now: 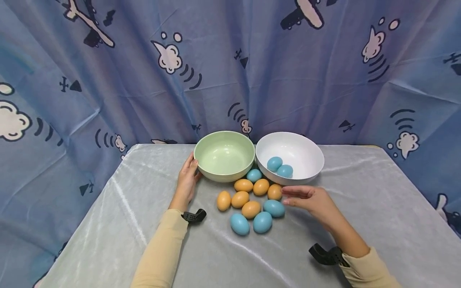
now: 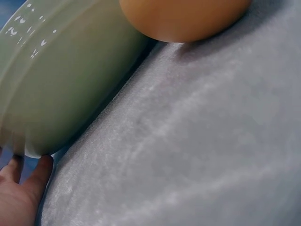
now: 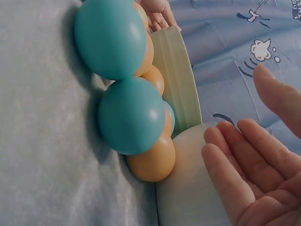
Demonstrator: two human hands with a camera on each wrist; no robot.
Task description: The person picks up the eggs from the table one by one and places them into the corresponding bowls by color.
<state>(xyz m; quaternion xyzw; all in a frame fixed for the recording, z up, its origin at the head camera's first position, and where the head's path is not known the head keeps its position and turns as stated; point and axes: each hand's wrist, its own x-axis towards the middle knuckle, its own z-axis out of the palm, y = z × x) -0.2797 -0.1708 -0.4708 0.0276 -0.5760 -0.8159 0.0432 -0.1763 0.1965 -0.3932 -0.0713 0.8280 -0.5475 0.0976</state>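
The left hand (image 1: pixel 187 181) rests against the left outer wall of a green bowl (image 1: pixel 224 156), which holds nothing. In the left wrist view, its fingertips (image 2: pixel 46 160) touch the bowl's side low down. My right hand (image 1: pixel 310 200) has its fingers extended, with thumb and fingers apart and nothing held. Its fingertips reach the right side of an orange egg (image 1: pixel 275 192), overlapping it slightly in the head view. Right behind that hand stands a white bowl (image 1: pixel 306 160) with two blue eggs (image 1: pixel 275 163) inside. In the right wrist view, the palm (image 3: pixel 268 202) faces the camera.
Several orange eggs (image 1: pixel 251 209) and blue eggs (image 1: pixel 262 222) lie clustered on the grey cloth in front of the bowls. One blue egg (image 1: pixel 254 175) sits between the two bowls. Behind the table hangs a blue patterned curtain (image 1: pixel 216 72).
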